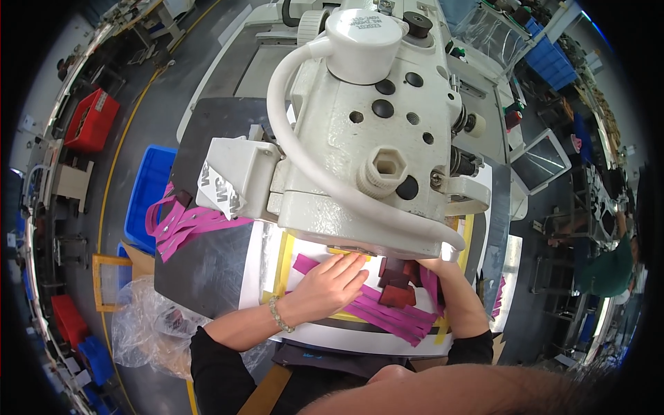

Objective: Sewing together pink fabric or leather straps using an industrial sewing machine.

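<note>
Below the front of a large white sewing machine (373,166), my left hand (335,280) lies with its fingers stretched out flat, on or just over magenta strips (387,318). The strips run slantwise across the work surface toward the right. Several small dark red pieces (397,296) rest on them, between my two hands. My right hand (434,265) reaches in beside these pieces, next to a magenta strip; the machine's head hides its fingers, so what they touch cannot be seen. The needle area is also hidden behind the head.
More magenta strips (190,225) hang together at the machine table's left. Beyond them stands a blue bin (149,197), with a clear plastic bag (155,325) below. A white hose (297,149) loops over the machine. Another person (609,270) is at the far right.
</note>
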A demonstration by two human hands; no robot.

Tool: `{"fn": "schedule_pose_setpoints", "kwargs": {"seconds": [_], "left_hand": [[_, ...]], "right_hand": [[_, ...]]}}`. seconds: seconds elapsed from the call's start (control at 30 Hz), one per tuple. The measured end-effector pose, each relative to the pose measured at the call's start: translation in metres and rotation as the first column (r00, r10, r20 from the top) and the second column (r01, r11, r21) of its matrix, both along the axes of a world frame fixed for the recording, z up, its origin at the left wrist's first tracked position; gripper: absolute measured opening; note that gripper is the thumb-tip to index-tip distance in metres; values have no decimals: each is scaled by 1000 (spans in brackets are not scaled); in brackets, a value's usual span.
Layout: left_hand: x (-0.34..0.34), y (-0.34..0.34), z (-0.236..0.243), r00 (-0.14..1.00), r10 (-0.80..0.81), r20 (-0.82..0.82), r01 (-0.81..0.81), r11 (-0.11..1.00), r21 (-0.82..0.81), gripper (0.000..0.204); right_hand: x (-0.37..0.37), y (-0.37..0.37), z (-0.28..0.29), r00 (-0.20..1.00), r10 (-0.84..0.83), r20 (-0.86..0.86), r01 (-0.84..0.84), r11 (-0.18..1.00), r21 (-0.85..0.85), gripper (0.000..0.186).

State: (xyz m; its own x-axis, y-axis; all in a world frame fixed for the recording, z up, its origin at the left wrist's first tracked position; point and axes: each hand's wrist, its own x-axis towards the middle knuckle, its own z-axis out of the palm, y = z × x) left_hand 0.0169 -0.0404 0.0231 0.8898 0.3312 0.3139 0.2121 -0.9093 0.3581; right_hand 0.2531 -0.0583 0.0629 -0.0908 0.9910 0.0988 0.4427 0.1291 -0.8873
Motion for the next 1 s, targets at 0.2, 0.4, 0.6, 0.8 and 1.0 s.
{"fn": "schedule_pose_setpoints", "kwargs": {"seconds": [0.2, 0.4, 0.6, 0.8, 1.0], "left_hand": [[-1, -1, -1, 999, -4, -34, 3, 999, -33, 28], [0, 0, 4, 1000, -2, 19, 2, 1000, -13, 29], [-1, 0, 4, 1000, 0, 20, 0, 1000, -6, 33], [0, 1, 3, 1000, -8, 11, 8, 1000, 12, 34], [2, 2, 2, 1000, 4, 22, -4, 1000, 14, 30]], "right_hand": [[0, 0, 4, 998, -50, -38, 39, 969, -245, 16], [-4, -4, -1, 991, -48, -128, 34, 993, -113, 17], [7, 11, -13, 992, -86, -87, 14, 788, -615, 17], [9, 1, -8, 886, -156, -436, -4, 939, -343, 18], [-3, -1, 9, 987, -128, -99, 72, 892, -446, 20]]}}
